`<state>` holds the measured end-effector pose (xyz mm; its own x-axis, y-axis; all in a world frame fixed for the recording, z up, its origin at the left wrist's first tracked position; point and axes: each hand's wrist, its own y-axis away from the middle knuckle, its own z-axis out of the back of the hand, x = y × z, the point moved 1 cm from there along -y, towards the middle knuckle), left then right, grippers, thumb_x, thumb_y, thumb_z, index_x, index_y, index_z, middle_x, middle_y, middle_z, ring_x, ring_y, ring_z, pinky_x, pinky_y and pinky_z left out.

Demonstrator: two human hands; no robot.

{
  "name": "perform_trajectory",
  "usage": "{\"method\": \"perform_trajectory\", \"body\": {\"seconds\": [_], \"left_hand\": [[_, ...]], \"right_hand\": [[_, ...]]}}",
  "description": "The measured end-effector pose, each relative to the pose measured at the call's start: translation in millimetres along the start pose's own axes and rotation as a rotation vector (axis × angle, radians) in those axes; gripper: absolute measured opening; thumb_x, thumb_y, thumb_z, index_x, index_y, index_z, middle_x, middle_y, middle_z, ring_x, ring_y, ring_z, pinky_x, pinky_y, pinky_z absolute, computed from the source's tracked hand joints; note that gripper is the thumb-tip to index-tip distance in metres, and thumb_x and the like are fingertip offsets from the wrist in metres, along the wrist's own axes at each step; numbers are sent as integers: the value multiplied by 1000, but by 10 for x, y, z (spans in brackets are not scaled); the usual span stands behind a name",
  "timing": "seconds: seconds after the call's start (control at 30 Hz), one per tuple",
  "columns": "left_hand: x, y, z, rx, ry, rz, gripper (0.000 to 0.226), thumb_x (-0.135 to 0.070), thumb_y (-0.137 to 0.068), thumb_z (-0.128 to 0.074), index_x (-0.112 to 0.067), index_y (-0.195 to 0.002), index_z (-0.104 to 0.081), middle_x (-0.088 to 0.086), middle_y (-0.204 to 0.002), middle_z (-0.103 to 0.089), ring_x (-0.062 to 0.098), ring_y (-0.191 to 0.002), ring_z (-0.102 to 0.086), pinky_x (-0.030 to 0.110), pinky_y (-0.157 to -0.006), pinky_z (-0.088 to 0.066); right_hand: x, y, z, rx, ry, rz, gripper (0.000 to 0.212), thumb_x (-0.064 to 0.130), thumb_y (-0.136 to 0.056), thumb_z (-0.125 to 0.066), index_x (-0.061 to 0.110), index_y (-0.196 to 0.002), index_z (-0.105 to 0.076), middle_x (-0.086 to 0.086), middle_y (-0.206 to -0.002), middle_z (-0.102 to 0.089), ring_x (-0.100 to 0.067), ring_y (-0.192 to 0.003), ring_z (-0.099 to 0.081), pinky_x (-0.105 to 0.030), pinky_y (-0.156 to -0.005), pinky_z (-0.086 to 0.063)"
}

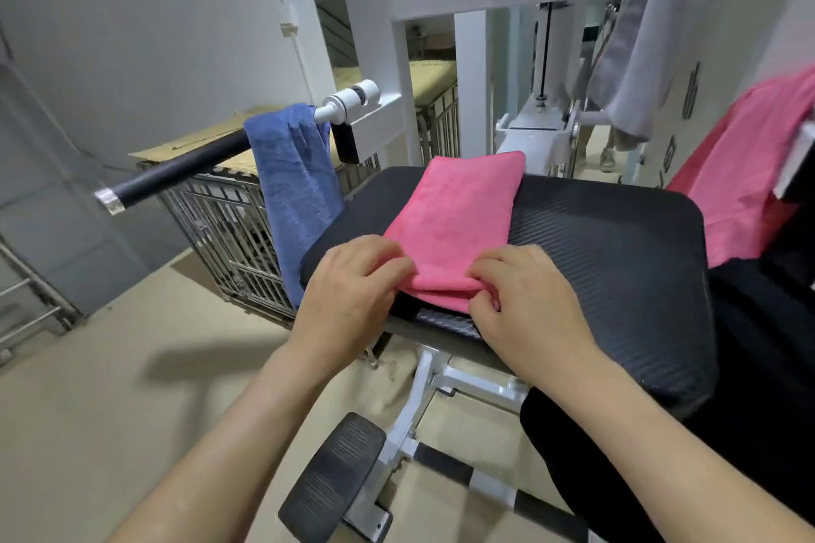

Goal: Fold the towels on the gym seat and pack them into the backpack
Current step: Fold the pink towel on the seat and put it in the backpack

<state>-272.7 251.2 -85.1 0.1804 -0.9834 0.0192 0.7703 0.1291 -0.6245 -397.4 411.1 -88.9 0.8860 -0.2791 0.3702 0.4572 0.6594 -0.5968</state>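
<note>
On the gym seat (617,242), both hands (353,278) pinch the folded pink towel (458,225), fingertips hidden.

Both bare forearms reach up from the bottom of the frame toward its centre. The left hand (353,278) lies palm down, fingers curled at the tips. The right hand (525,300) sits just beside it, knuckles up, fingers bent and pinching inward.

Head view looks down, close over seat (595,242).
</note>
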Motion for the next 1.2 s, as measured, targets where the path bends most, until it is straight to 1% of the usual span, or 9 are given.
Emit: {"method": "perform_trajectory", "body": {"seconds": [0.27, 0.33, 0.43, 0.53, 0.63, 0.7, 0.8, 0.97, 1.2], "left_hand": [[-417, 178, 184, 142, -10, -108, 46, 1, -69, -38, -15, -108, -57, 2, -84, -71, 28, -66, -61, 32, -58, -48], [-623, 254, 216, 148, 53, -167, 45, 2, -71, -40, -16, -110, -51, 3, -82, -69, 24, -71, -58, 33, -63, -45], [-809, 354, 358, 96, 366, 65, 30, -11, -84, -51, -29, -109, -49, -18, -84, -60, 7, -74, -51, 17, -64, -37], [-851, 397, 609, -49, 634, 135, 13, -28, -94, -45, -32, -105, -47, -14, -81, -56, 6, -66, -52, 17, -59, -41], [-838, 354, 944, -124, 841, 131, 11, -27, -94, -49, -32, -104, -48, 2, -74, -56, 26, -60, -50, 31, -52, -40], [-817, 312, 1205, -103, 924, 94, 11, -24, -94, -52, -31, -101, -54, -1, -80, -59, 21, -66, -55, 26, -57, -43], [-720, 267, 1597, 5, 1010, 81, 10, -32, -88, -61, -33, -95, -67, -4, -92, -69, 13, -84, -65, 23, -71, -51], [-493, 275, 2002, 159, 1117, 39, 34, -56, -61, -78, -32, -85, -76, 0, -75, -71, 7, -71, -63, 16, -60, -48], [-304, 69, 1896, 363, 1299, 99, 31, -24, -53, -83, -27, -83, -78, 12, -64, -71, 19, -58, -69, 22, -53, -52]], "right_hand": [[-222, 299, 378, -19, 149, 1, 24, -9, -61, -61, 10, -76, -61, -4, -77, -54, -28, -69, -49, -36, -51, -45], [-253, 451, 542, -38, 106, -49, 23, -7, -63, -56, 14, -73, -57, 1, -74, -52, -24, -69, -48, -36, -55, -45], [-170, 622, 816, -17, -183, -168, 21, 3, -66, -51, 22, -71, -57, 8, -75, -58, -11, -74, -51, -25, -68, -41], [86, 724, 1121, 107, -546, -211, 10, 20, -77, -54, 27, -83, -59, 16, -106, -65, -7, -100, -57, -24, -85, -42], [471, 776, 1273, 230, -576, -108, 50, 40, -74, -72, 36, -117, -49, 20, -124, -57, -3, -118, -53, -19, -96, -41], [733, 765, 1296, 112, -424, 5, 65, 24, -73, -79, 39, -127, -46, 19, -116, -59, -4, -112, -57, -16, -91, -44], [1044, 735, 1412, -24, -470, 66, 44, 10, -78, -75, 25, -117, -62, 16, -109, -65, -8, -105, -62, -17, -87, -47], [1370, 641, 1757, 131, -558, 74, 16, 20, -76, -77, 27, -90, -75, 9, -93, -73, -6, -90, -68, -19, -79, -52], [1124, 268, 1756, 273, -635, -28, 25, 27, -63, -80, 11, -80, -74, -11, -74, -70, -13, -67, -62, -26, -64, -51]]}}
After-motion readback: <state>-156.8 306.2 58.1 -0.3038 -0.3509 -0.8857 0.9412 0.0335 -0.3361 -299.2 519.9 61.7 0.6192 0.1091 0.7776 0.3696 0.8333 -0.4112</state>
